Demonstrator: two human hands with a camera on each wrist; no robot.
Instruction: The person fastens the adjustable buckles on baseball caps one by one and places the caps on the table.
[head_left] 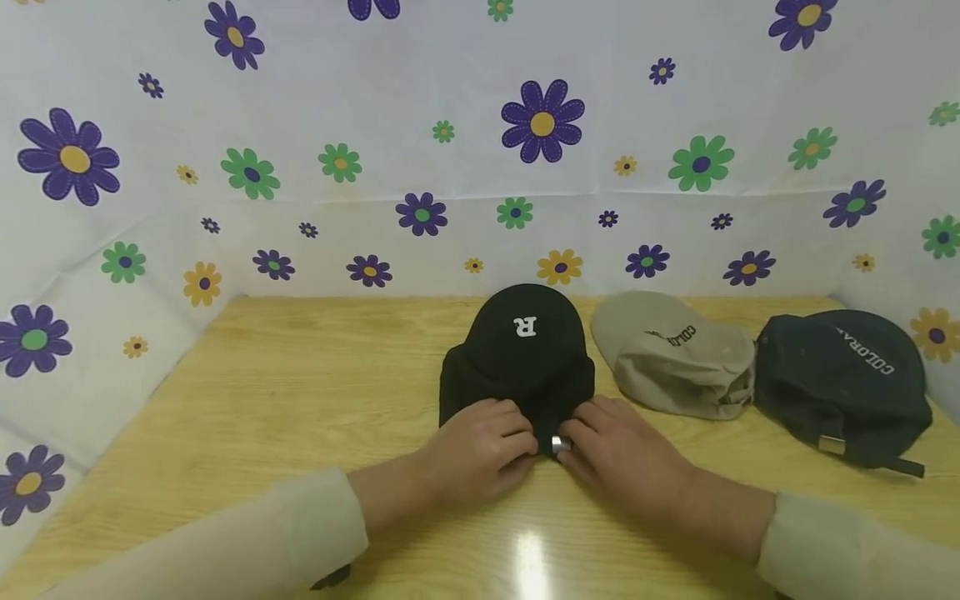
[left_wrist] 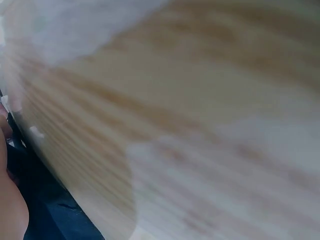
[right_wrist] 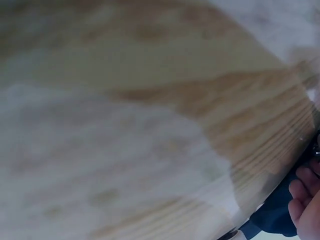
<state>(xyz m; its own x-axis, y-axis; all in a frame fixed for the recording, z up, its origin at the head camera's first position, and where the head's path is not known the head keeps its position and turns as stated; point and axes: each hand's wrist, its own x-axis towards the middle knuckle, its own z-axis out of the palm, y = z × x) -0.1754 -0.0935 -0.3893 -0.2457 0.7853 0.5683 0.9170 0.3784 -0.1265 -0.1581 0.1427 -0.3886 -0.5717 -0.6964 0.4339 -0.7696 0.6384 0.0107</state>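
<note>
A black cap (head_left: 525, 358) with a white letter R lies in the middle of the table, its back strap toward me. My left hand (head_left: 480, 450) grips the near left part of its strap with curled fingers. On the other side, my right hand (head_left: 630, 458) pinches the strap beside a silver metal buckle (head_left: 560, 443). The fingertips are partly hidden behind the hands. In the left wrist view, part of the left hand (left_wrist: 12, 210) shows at the edge against the dark cap (left_wrist: 55, 210). The right wrist view catches the right hand's curled fingers (right_wrist: 298, 191) by the cap (right_wrist: 275, 215).
To the right lie a beige cap (head_left: 675, 367) and a dark navy cap (head_left: 840, 375) with its own buckle and loose strap end. They sit side by side on the wooden table (head_left: 300, 367). A flower-patterned white cloth (head_left: 450, 67) stands behind and at both sides.
</note>
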